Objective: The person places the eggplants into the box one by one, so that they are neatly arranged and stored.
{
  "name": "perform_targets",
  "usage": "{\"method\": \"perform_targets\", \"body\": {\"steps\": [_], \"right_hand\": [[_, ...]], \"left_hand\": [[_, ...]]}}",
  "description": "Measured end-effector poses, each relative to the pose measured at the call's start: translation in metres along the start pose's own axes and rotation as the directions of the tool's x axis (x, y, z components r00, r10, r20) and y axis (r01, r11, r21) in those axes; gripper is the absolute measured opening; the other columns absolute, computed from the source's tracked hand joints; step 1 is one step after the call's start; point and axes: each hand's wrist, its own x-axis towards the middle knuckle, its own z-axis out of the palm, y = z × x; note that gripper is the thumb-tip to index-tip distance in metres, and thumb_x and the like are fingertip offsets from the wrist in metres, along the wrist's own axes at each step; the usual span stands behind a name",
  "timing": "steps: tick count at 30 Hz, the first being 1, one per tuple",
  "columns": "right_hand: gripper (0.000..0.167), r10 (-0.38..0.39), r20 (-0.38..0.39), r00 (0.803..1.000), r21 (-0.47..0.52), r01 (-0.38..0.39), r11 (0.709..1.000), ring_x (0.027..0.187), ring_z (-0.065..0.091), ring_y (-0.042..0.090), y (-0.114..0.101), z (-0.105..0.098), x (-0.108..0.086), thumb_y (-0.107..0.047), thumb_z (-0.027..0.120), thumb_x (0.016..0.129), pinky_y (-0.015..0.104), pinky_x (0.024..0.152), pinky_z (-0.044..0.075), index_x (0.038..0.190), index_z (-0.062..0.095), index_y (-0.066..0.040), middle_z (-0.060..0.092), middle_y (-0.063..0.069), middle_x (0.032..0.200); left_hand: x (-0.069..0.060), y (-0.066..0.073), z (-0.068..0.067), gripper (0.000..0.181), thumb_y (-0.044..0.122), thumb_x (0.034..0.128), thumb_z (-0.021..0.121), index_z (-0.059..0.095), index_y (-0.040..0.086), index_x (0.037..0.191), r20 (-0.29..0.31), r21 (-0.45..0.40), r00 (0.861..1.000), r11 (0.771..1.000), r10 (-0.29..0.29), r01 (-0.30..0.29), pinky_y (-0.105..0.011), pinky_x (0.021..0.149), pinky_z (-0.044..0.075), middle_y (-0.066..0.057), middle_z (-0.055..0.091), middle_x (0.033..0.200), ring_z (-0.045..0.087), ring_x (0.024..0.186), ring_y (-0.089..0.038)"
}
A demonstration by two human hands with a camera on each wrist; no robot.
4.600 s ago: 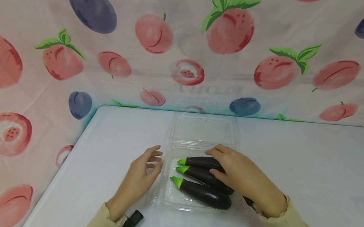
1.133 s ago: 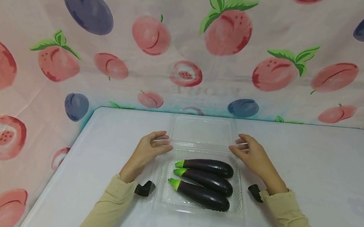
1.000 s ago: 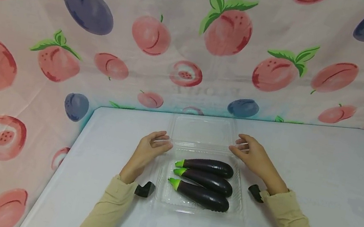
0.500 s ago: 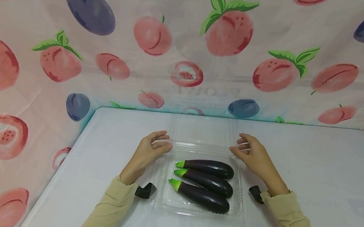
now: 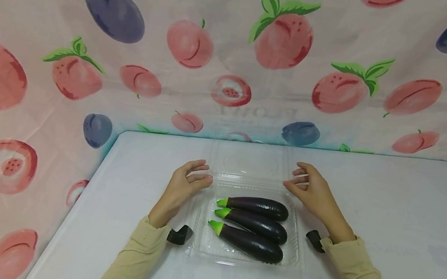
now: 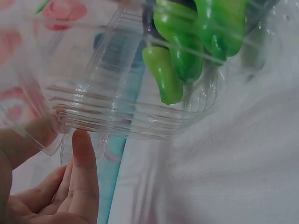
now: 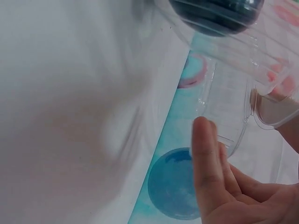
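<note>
A clear plastic clamshell container (image 5: 226, 252) lies on the table in the head view, its lid (image 5: 253, 160) folded back behind it. Three dark eggplants (image 5: 255, 225) with green stem ends lie side by side in the base, stems toward the left. At the container's left rear corner is my left hand (image 5: 180, 189), fingers loosely extended, thumb and index finger close to the plastic in the left wrist view. My right hand (image 5: 315, 193) is at the opposite rear corner, its thumb behind clear plastic in the right wrist view. Whether either hand bears on the plastic is unclear.
The white table (image 5: 394, 214) extends on both sides of the container. A patterned fruit cloth (image 5: 237, 62) hangs behind and to the left. Black objects (image 5: 179, 235) show beside both cuffs.
About four seconds earlier my right hand was over the eggplants; since then it has moved off to the right rear corner. My left hand has moved forward along the container. Both have hardly moved lately.
</note>
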Motion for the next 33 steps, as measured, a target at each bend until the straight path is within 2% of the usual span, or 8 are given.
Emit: {"method": "perform_targets", "body": {"steps": [6,13,18,24,27,33], "right_hand": [[0.069,0.001,-0.022,1.000,-0.001,-0.001,1.000,0.103,0.064,0.038,-0.0015,0.0001,-0.0013,-0.016,0.070,0.093,0.045,0.085,0.057,0.146,0.033,0.010,0.054,0.027,0.126],[0.064,-0.033,-0.054,0.998,0.023,0.034,0.999,0.096,0.065,0.033,0.0003,0.0001,-0.0014,-0.005,0.069,0.091,0.018,0.074,0.053,0.144,0.036,0.010,0.055,0.027,0.121],[0.064,-0.040,-0.068,0.997,0.022,0.041,0.999,0.090,0.064,0.019,0.0008,-0.0003,-0.0013,-0.002,0.069,0.090,0.011,0.073,0.049,0.144,0.037,0.009,0.056,0.025,0.119],[0.064,-0.051,-0.077,0.996,0.065,0.056,0.996,0.088,0.059,0.004,0.0000,-0.0004,-0.0009,0.002,0.069,0.089,0.009,0.074,0.049,0.143,0.037,0.010,0.055,0.027,0.121],[0.064,-0.065,-0.086,0.994,0.075,0.072,0.995,0.089,0.059,0.006,-0.0005,-0.0003,-0.0014,0.003,0.070,0.088,0.009,0.075,0.049,0.143,0.038,0.009,0.054,0.027,0.121],[0.065,-0.080,-0.098,0.992,0.082,0.088,0.993,0.094,0.063,0.025,-0.0017,-0.0008,-0.0031,0.001,0.072,0.088,0.012,0.076,0.051,0.143,0.038,0.007,0.054,0.026,0.122]], "left_hand": [[-0.0015,-0.0002,-0.0005,0.064,0.003,0.0881,0.072,0.043,-0.001,0.145,-0.005,0.003,1.000,1.000,0.005,-0.005,-0.026,0.085,0.055,-0.021,0.050,0.142,0.061,0.116,-0.028],[-0.0025,0.0013,-0.0008,0.064,-0.001,0.0856,0.074,0.047,0.003,0.144,-0.029,0.010,1.000,1.000,0.012,-0.012,-0.028,0.084,0.057,-0.021,0.054,0.132,0.065,0.107,-0.022],[-0.0024,0.0008,-0.0022,0.062,-0.002,0.0845,0.074,0.051,0.005,0.141,-0.042,0.004,0.999,1.000,0.017,-0.016,-0.027,0.083,0.057,-0.019,0.057,0.128,0.066,0.102,-0.019],[-0.0021,0.0012,-0.0033,0.063,-0.003,0.0832,0.075,0.049,0.003,0.141,-0.045,0.004,0.999,1.000,0.029,-0.028,-0.027,0.081,0.056,-0.022,0.059,0.125,0.067,0.099,-0.018],[-0.0031,0.0020,-0.0041,0.065,-0.002,0.0827,0.075,0.047,0.002,0.141,-0.043,0.010,0.998,0.999,0.034,-0.034,-0.027,0.080,0.056,-0.024,0.059,0.124,0.067,0.098,-0.018],[-0.0041,0.0032,-0.0039,0.063,0.000,0.0833,0.076,0.047,0.000,0.139,-0.045,0.009,0.998,0.999,0.047,-0.046,-0.027,0.079,0.055,-0.027,0.058,0.126,0.067,0.097,-0.019]]}}
